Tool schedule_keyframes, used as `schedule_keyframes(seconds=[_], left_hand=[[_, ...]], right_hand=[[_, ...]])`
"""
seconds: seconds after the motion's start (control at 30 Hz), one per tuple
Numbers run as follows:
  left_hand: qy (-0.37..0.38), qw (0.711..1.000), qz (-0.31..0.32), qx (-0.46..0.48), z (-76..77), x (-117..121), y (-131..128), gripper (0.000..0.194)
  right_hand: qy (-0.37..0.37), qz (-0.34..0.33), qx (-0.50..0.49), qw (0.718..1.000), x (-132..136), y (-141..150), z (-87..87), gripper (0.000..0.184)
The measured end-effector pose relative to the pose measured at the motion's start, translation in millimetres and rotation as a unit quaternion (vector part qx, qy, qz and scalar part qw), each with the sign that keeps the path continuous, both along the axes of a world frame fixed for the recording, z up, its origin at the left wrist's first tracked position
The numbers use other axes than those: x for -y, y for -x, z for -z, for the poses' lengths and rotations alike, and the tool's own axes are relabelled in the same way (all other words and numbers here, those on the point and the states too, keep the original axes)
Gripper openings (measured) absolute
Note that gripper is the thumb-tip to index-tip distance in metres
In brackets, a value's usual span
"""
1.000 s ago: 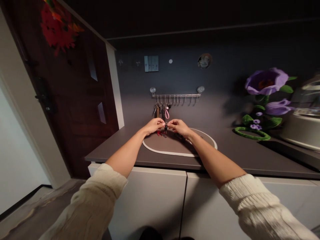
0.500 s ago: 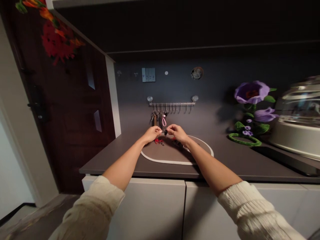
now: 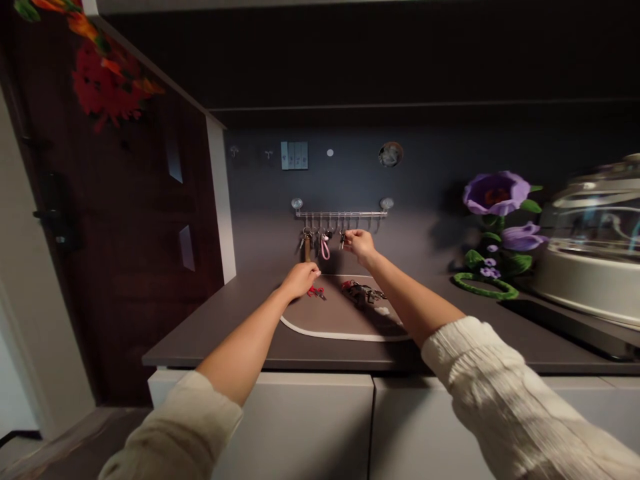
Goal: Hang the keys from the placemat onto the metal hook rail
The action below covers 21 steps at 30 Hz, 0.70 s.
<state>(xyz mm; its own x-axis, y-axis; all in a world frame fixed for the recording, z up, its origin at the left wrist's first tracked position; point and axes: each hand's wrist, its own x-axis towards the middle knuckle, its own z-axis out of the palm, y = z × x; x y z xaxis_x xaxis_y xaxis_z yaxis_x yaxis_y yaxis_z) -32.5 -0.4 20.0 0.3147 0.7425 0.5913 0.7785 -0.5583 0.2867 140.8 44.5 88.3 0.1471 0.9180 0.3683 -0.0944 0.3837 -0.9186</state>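
My right hand (image 3: 360,245) is raised just under the hook rail (image 3: 343,215) on the wall, its fingers pinched on a small dark key (image 3: 343,241). A brown key holder (image 3: 307,249) and a pink loop strap (image 3: 325,249) hang from hooks to the left of it. Low over the mat (image 3: 330,323), my left hand (image 3: 301,279) is closed, thumb and fingers together; whether anything is between them is hidden. Beside its fingertips lie a red item with small keys (image 3: 317,293). A bunch of keys (image 3: 363,293) rests on the mat below my right hand.
Purple crocheted flowers (image 3: 500,195) stand on the counter (image 3: 200,327) at the right, beside a large domed appliance (image 3: 595,267). A dark shelf (image 3: 375,60) overhangs from above. At the left is a dark red door (image 3: 135,287) with red and orange flowers.
My right hand has risen from the mat to the hook rail with the key, moving apart from my left hand. My left hand stays low. The key bunch on the mat is now more visible.
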Motion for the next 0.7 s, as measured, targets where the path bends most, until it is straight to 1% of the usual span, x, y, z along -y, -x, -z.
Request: schedule_keyframes(seconds=[0.13, 0.23, 0.37, 0.53, 0.7], left_hand=[[-0.004, 1.000, -0.011, -0.009, 0.0, -0.8, 0.5, 0.021], [-0.005, 1.000, -0.016, -0.015, -0.5, -0.5, 0.6, 0.021], [-0.001, 0.999, -0.023, -0.022, -2.2, 1.4, 0.3, 0.022], [-0.001, 0.999, -0.030, -0.026, -4.4, 3.8, 0.3, 0.022], [-0.003, 0.999, -0.031, -0.024, -4.5, 3.7, 2.0, 0.022]], right_hand=[[0.002, 0.071, 0.003, 0.997, -20.5, 3.2, -11.6, 0.014], [-0.006, 0.130, 0.040, 0.991, -35.4, 7.1, -13.6, 0.012], [-0.001, 0.193, 0.069, 0.979, -48.4, 13.9, -14.7, 0.015], [0.024, 0.239, 0.069, 0.968, -54.7, 20.3, -16.2, 0.022], [0.049, 0.253, 0.063, 0.964, -58.5, 20.9, -11.8, 0.023]])
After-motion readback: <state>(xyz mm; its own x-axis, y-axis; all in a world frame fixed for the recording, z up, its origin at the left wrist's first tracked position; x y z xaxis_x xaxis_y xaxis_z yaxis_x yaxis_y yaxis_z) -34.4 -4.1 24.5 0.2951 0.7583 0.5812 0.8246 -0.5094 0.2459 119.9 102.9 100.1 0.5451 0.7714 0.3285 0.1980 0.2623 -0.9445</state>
